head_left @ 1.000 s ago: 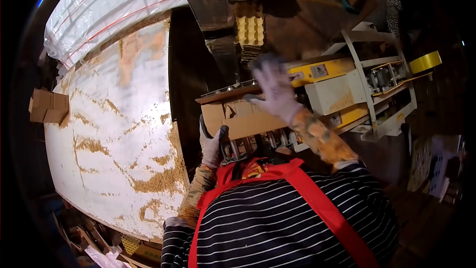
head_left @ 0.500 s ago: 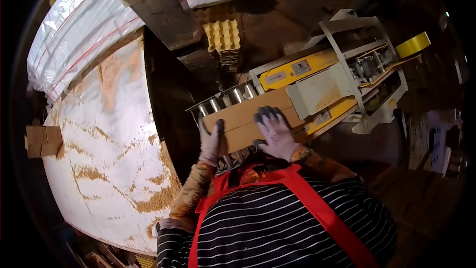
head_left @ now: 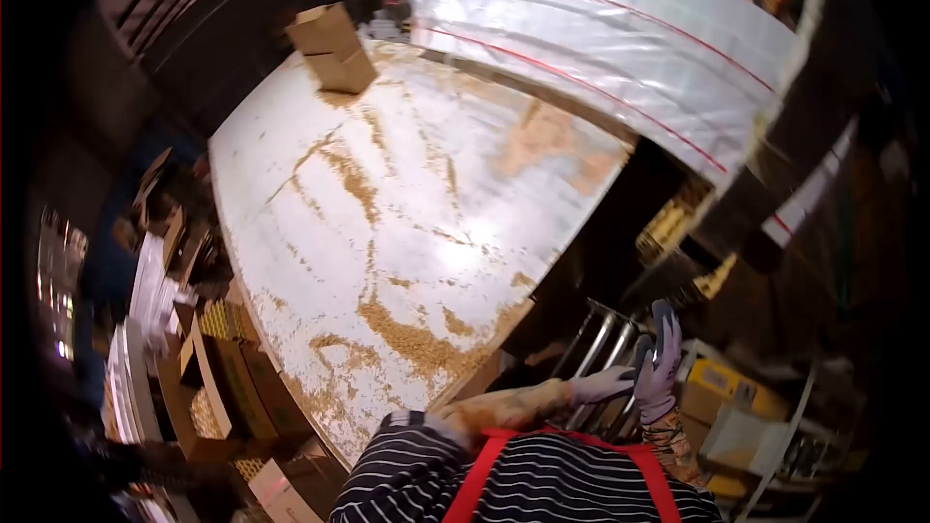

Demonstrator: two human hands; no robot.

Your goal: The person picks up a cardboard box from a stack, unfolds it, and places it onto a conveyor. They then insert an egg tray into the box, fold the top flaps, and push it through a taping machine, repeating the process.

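My right hand (head_left: 661, 360), in a pale glove with dark grey fingertips, is raised over the metal rollers (head_left: 603, 349) with its fingers stretched out. Close beside it on the left is my left hand (head_left: 601, 385), gloved alike, its fingers reaching toward the right palm and overlapping it in this view. Neither hand holds anything that shows. Just right of my right wrist, a brown cardboard box (head_left: 695, 416) is partly seen at the yellow and grey machine (head_left: 727, 383) that the rollers lead to.
A large white tabletop (head_left: 320, 223) strewn with tan crumbs fills the middle, with an open cardboard box (head_left: 334, 44) at its far corner. Behind stands a plastic-wrapped stack (head_left: 601, 19). Egg trays (head_left: 668, 228) are on the right; open cartons (head_left: 228, 387) stand lower left.
The view has swung left toward the white tabletop. Both hands have come off the cardboard box they were pressing on the rollers and are now close together.
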